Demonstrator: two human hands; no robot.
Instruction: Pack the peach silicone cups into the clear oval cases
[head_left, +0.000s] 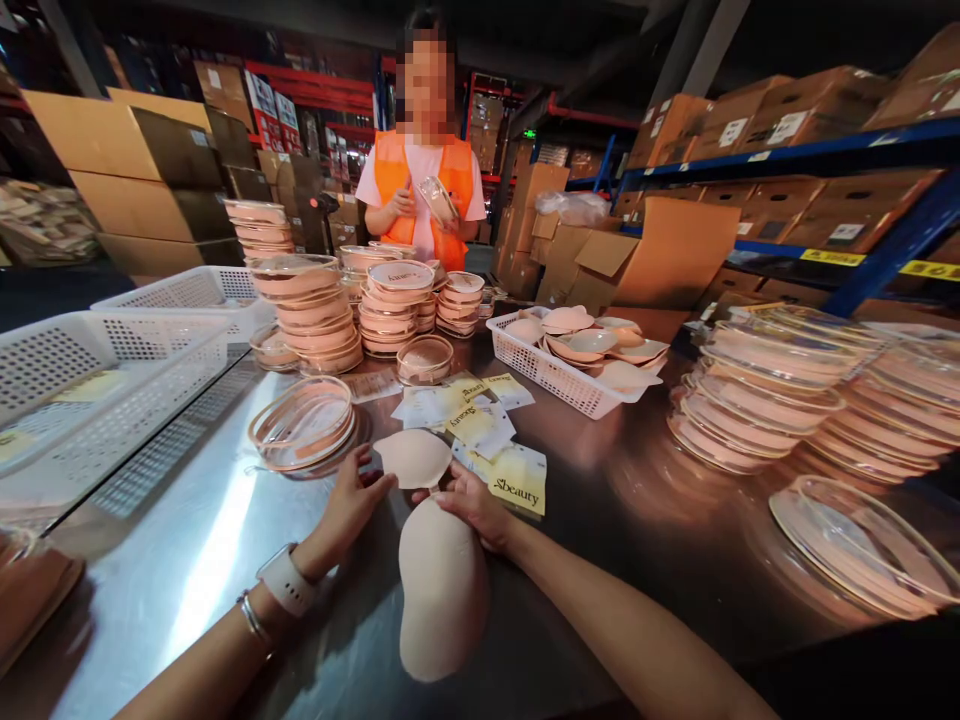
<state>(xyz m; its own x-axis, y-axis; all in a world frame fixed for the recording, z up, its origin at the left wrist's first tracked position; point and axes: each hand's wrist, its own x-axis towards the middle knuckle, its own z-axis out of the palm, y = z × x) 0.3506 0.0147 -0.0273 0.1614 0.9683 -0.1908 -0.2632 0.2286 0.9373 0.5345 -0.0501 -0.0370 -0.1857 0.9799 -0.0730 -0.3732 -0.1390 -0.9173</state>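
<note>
A beige stick-on bra with two moulded cups is held just above the metal table. Its upper cup point(412, 458) lies crosswise and its lower cup point(441, 590) hangs towards me, the two meeting at a narrow join. My left hand point(351, 505), with a watch on its wrist, pinches the left edge of the upper cup. Around the join and the top of the lower cup, my right hand point(480, 505) is closed. Yellow-and-white "beauty" cards point(517, 480) lie just beyond my right hand. A round clear case point(301, 425) sits beyond my left hand.
Stacks of round clear cases point(311, 315) stand at the back left, with more stacks point(750, 390) at right. A white basket point(551, 375) holds several cups. Empty-looking white baskets point(150, 340) line the left. Across the table, a person in an orange vest point(390, 175) holds a case.
</note>
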